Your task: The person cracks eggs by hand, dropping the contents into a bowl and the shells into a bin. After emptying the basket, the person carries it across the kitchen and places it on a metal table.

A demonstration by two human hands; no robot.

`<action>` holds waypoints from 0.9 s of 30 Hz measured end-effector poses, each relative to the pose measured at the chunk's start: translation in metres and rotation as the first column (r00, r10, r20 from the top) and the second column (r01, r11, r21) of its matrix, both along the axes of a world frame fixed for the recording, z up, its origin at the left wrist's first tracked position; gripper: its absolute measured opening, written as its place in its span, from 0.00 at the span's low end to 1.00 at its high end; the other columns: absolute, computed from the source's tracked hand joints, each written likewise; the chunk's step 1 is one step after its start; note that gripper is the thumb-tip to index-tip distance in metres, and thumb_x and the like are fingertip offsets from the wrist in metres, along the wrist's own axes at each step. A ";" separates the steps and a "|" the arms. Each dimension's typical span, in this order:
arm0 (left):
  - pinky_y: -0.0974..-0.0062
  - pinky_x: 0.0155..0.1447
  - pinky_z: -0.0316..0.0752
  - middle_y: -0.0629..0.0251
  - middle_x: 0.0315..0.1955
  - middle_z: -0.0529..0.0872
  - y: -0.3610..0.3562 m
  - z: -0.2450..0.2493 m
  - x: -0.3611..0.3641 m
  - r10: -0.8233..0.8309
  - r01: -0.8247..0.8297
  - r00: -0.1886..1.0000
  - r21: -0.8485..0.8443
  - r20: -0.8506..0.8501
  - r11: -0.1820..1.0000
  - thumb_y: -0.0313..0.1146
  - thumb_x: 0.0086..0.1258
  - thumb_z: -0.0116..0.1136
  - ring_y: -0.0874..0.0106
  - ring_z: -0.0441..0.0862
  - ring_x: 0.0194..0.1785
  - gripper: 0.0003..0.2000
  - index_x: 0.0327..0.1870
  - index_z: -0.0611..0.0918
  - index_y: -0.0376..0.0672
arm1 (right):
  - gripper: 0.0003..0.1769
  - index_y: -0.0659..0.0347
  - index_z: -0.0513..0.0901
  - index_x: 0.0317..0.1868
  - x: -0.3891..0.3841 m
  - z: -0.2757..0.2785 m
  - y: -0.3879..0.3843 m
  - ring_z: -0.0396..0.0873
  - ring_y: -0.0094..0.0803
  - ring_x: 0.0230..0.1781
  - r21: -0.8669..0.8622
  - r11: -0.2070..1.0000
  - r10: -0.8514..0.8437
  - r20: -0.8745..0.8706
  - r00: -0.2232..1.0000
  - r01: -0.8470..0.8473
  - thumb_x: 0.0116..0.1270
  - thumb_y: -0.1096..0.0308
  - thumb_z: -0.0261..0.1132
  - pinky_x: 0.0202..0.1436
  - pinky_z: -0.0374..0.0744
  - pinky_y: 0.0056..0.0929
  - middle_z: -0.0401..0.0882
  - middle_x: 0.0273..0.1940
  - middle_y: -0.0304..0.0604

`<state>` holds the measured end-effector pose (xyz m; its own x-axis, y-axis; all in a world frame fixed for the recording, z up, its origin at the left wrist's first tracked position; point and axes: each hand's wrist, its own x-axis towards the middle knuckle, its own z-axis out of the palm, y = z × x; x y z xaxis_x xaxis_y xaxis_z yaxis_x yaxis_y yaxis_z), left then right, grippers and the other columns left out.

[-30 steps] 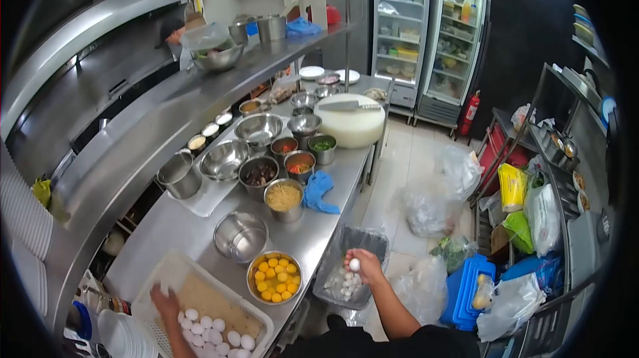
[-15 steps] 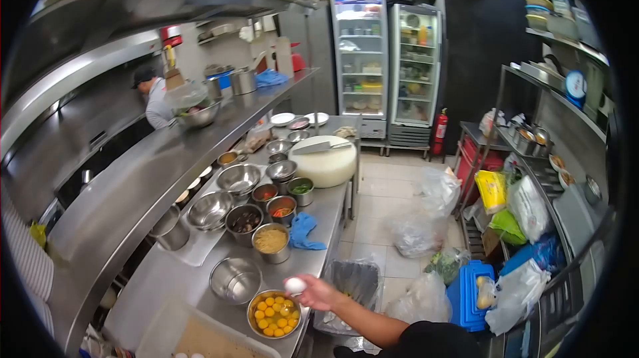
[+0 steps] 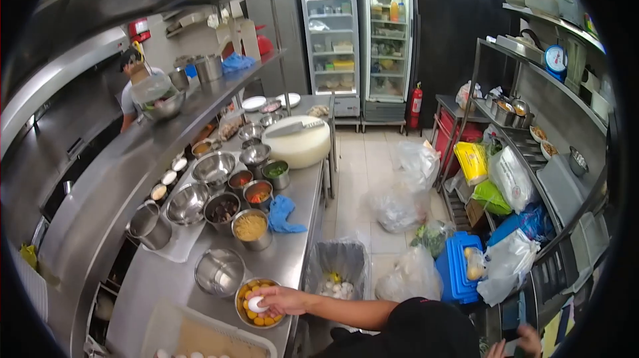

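My right hand (image 3: 283,301) reaches in from the lower middle, its fingers closed around a white egg (image 3: 257,304). It is over a steel bowl of egg yolks (image 3: 241,310), hiding part of the yolks. An empty-looking steel bowl (image 3: 220,271) stands just behind that one. In front is a pale plastic tray (image 3: 249,341) with several white eggs (image 3: 180,355) at the bottom edge of the view. My left hand is out of view.
Steel pots of chopped food (image 3: 251,228), a blue cloth (image 3: 285,215) and a cleaver (image 3: 293,129) on a round white block (image 3: 303,148) line the counter. Below is a lined bin (image 3: 338,268) with eggshells. Another person's blurred hand (image 3: 529,341) shows at lower right.
My right hand has moved with the egg from beside the bowl's rim to over the yolks. The view has shifted, and another person's fingers now show at lower right.
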<state>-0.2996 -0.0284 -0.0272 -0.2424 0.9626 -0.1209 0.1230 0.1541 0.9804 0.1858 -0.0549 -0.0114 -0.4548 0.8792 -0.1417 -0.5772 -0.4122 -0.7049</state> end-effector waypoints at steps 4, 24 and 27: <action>0.60 0.51 0.74 0.41 0.46 0.81 -0.006 0.024 0.053 -0.075 0.082 0.947 -0.007 0.313 0.997 0.29 0.66 0.55 0.51 0.79 0.44 0.14 0.50 0.80 0.35 | 0.23 0.54 0.69 0.66 -0.007 0.001 -0.005 0.81 0.20 0.40 -0.002 0.999 0.037 0.018 0.999 -0.037 0.71 0.72 0.59 0.35 0.76 0.14 0.79 0.46 0.37; 0.70 0.63 0.74 0.56 0.56 0.79 0.023 0.002 0.250 -0.612 0.593 0.791 0.230 0.010 0.771 0.19 0.61 0.64 0.69 0.78 0.58 0.29 0.65 0.69 0.29 | 0.31 0.64 0.65 0.69 -0.020 -0.014 -0.020 0.72 0.26 0.59 0.484 0.837 -0.479 0.423 0.770 0.255 0.68 0.72 0.64 0.63 0.71 0.27 0.73 0.60 0.41; 0.77 0.54 0.78 0.60 0.50 0.83 0.015 0.023 0.262 -0.596 0.590 0.803 0.119 0.018 0.799 0.22 0.62 0.66 0.74 0.80 0.52 0.28 0.64 0.72 0.33 | 0.26 0.66 0.72 0.64 -0.022 0.019 -0.017 0.78 0.24 0.46 0.652 0.726 -0.614 0.471 0.633 0.218 0.66 0.70 0.65 0.41 0.79 0.22 0.78 0.55 0.46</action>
<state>-0.0376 -0.0133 -0.0046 0.3836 0.9235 -0.0099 0.1064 -0.0335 0.9938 0.1638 -0.0719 0.0075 0.0090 0.9614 0.2751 0.0679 0.2739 -0.9594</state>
